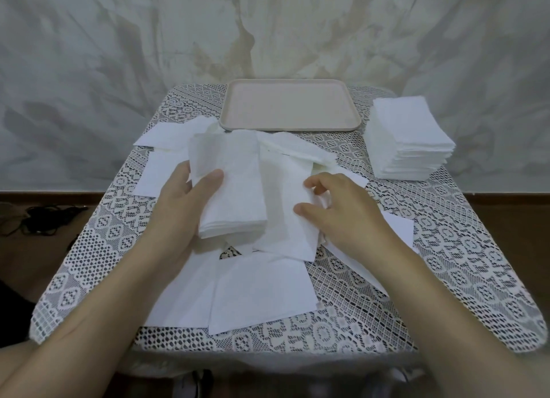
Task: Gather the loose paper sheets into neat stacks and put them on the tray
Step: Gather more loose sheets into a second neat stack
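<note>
I'm clamping the centre stack (235,189) in my left hand (178,201) while my right hand (339,219) is pinching a sheet (282,237) at its 3 o'clock, best laid on edge-to-edge, tray (288,127) waiting at 12 o'clock.

The left hand (178,199) grips a paper stack (235,189), thumb on top; the right hand (339,214) has curled fingers, thumb extended.

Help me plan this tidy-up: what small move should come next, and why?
Probably lay the loose sheet pinched by the right hand onto the small stack the left hand holds: they sit side by side, and other sheets lie scattered around.
</note>
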`<act>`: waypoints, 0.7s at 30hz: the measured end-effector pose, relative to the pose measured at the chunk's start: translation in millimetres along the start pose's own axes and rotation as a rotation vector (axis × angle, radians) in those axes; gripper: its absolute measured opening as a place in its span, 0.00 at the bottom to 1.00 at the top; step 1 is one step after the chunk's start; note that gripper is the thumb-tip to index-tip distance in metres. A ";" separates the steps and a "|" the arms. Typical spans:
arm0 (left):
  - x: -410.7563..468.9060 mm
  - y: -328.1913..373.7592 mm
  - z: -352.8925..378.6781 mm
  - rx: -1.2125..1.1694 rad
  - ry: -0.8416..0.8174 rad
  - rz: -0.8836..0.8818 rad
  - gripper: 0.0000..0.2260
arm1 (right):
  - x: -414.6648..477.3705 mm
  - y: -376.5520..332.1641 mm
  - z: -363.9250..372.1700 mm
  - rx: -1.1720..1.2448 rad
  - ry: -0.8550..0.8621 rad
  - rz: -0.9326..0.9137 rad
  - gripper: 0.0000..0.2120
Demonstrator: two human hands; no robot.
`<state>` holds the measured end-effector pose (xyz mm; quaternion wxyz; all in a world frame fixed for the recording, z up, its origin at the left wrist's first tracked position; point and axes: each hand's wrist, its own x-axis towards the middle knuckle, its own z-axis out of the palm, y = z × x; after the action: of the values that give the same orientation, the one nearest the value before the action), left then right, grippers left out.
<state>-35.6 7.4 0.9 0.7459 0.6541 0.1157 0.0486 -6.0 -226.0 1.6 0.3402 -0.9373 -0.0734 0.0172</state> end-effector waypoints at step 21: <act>-0.4 0.3 6.2 -0.001 -0.021 -0.012 0.11 | 19.0 7.9 -19.7 0.089 0.032 -0.010 0.05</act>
<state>-34.5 1.4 2.0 0.7476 0.6536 0.1118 0.0372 15.4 -241.7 12.0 0.3826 -0.9211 -0.0719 0.0036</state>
